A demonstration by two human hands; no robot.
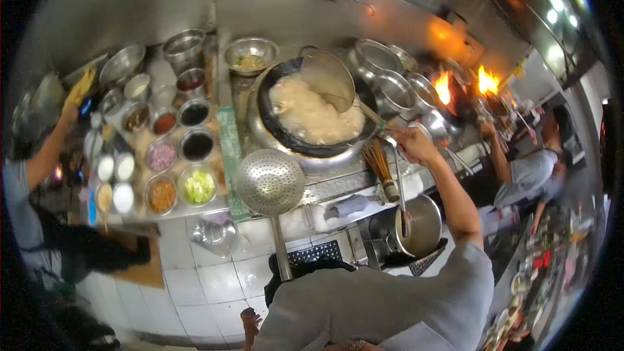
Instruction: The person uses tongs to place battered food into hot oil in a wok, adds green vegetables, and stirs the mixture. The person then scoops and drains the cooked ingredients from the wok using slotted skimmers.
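My right hand is closed round the handle of a round mesh strainer, which is tilted over the far right of a large wok. Pale, foamy liquid fills the wok. Below that hand, a metal rod with a brown end reaches over a steel pot; whether the hand also grips it I cannot tell. Low beside my body, my left hand has its fingers curled, with nothing visible in them. A perforated ladle lies nearer the wok, its handle pointing toward me and apart from that hand.
Several containers of sauces and chopped ingredients stand left, including green pieces. A bamboo brush is right of the wok. Flames rise farther right, near another person. A person's arm reaches in at left.
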